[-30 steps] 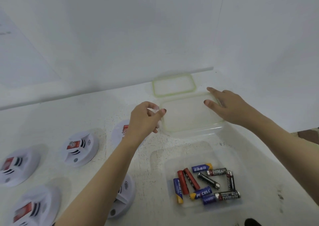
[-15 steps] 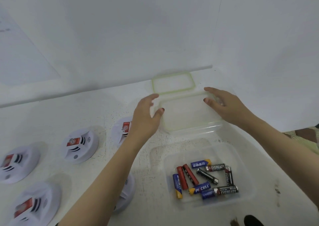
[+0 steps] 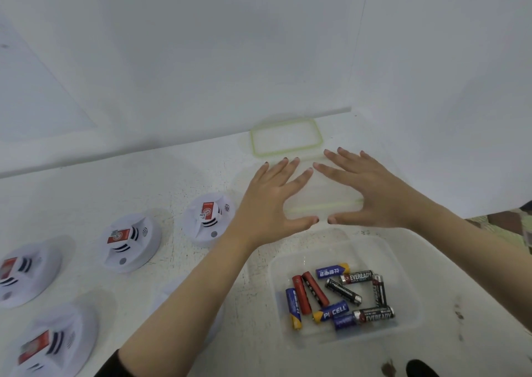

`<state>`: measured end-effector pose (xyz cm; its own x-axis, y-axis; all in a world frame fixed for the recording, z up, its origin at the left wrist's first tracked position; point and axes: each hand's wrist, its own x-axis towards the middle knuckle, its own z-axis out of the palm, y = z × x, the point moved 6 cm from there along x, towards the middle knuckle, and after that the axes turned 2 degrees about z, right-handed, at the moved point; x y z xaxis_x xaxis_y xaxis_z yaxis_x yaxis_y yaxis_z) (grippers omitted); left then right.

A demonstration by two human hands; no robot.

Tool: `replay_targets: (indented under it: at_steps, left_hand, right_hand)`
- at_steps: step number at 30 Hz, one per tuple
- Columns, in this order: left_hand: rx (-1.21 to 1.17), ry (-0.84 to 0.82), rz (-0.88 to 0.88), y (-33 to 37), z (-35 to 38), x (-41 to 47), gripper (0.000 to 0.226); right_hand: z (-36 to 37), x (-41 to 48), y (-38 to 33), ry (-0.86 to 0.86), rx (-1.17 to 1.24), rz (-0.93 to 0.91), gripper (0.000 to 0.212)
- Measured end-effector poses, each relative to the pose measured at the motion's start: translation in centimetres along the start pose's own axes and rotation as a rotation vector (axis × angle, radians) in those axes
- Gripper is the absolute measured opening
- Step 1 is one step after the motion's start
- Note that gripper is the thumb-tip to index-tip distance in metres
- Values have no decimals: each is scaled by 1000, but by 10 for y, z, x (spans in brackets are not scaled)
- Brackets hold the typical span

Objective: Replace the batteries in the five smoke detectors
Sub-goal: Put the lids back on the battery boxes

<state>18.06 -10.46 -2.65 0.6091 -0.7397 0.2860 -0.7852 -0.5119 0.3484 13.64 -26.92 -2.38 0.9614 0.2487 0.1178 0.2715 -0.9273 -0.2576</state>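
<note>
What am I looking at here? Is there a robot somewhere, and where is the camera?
There is no robot here. These are a person's two bare hands, filmed by one wide-angle camera worn on the head, looking forward and down. The left hand and right hand are spread with straight fingers over a clear lidded box, and neither grips anything. I cannot tell whether they press the lid or hover just above it. Behind the box lies a loose green-rimmed lid. Nearer the person, an open clear tub holds loose batteries. On the left of the white table sit round white smoke detectors.
</note>
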Motion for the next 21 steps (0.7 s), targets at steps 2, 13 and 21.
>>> replay_targets:
  at_steps: [2, 13, 21]
  left_hand:
    - [12, -3, 14, 0, 0, 1, 82]
    - [111, -12, 81, 5, -2, 4, 72]
    - [14, -246, 54, -11, -23, 21, 71]
  right_hand:
    - [2, 0, 0, 36, -13, -11, 87]
    - [6, -1, -1, 65, 12, 4, 79]
    - [-14, -7, -1, -29, 170, 23, 59]
